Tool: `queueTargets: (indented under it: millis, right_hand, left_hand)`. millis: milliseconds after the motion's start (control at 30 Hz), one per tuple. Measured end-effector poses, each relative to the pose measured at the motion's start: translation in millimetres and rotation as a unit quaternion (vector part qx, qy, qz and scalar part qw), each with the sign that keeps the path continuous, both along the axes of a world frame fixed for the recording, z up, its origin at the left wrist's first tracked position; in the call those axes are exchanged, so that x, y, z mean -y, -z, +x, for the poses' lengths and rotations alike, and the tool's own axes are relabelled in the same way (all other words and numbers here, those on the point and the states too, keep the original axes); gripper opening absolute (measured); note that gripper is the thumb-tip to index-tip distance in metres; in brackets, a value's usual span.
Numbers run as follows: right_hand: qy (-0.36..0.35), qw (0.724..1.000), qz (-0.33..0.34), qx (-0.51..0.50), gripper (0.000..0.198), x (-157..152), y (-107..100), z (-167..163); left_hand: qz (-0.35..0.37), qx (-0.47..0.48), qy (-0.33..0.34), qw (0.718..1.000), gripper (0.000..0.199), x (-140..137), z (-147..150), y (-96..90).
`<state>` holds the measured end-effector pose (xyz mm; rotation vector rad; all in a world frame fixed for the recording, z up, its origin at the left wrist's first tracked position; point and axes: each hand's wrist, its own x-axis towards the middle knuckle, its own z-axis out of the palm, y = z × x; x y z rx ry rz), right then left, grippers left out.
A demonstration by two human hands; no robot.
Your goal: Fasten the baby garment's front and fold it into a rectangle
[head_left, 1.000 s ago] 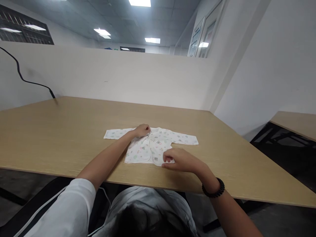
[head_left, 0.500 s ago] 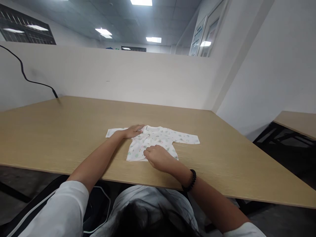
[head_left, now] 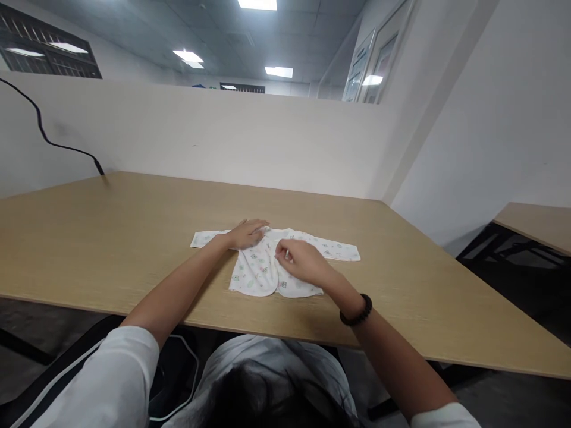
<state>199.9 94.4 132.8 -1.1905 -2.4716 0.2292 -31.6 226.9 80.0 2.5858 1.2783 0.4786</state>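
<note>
A small white long-sleeved baby shirt with a printed pattern lies spread on the table, its two front panels meeting in the middle with rounded lower corners. My left hand rests flat with extended fingers over the shirt's left shoulder and neckline. Over the upper front opening, my right hand has thumb and fingers pinched together at the fabric, hiding part of the right panel. Both sleeves stretch out sideways. A dark beaded bracelet circles my right wrist.
The wooden table ends at a low white partition behind. From the back left corner a black cable curves upward. Another table stands at the right, past the wall.
My right hand has moved up from the shirt's lower front toward the neckline. The hem now shows two rounded panel corners. My left hand has shifted slightly right.
</note>
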Motion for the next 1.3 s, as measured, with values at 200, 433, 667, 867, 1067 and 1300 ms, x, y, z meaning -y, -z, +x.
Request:
queueTargets:
  millis: [200, 433, 667, 867, 1067, 1300]
  right_hand:
    - [0.139, 0.985, -0.091, 0.037, 0.017, -70.3, -2.3, -15.0]
    - [0.108, 0.967, -0.207, 0.107, 0.045, -81.9, 18.7, -6.0]
    - [0.163, 0.974, -0.102, 0.116, 0.031, -73.4, 29.1, -14.8]
    - [0.220, 0.972, -0.067, 0.054, 0.028, -77.4, 44.6, -23.2]
    - [0.261, 0.962, -0.080, -0.023, 0.023, -82.8, 52.3, -24.3]
    - [0.298, 0.929, -0.152, -0.161, 0.019, -90.9, 54.7, -13.9]
  left_hand:
    - [-0.024, -0.007, 0.072, 0.997, 0.029, -5.3, 26.6, -3.3]
    - [-0.023, 0.027, 0.083, 0.996, 0.025, -2.2, 25.0, 10.9]
    - [-0.057, 0.108, 0.054, 0.991, 0.020, 3.5, 38.7, 15.0]
    - [-0.072, 0.171, 0.006, 0.983, 0.019, 3.0, 42.2, 22.2]
    - [-0.039, 0.160, -0.051, 0.985, 0.018, 9.7, 46.8, 19.7]
    - [-0.092, 0.194, -0.065, 0.974, 0.013, 14.5, 49.6, 17.5]
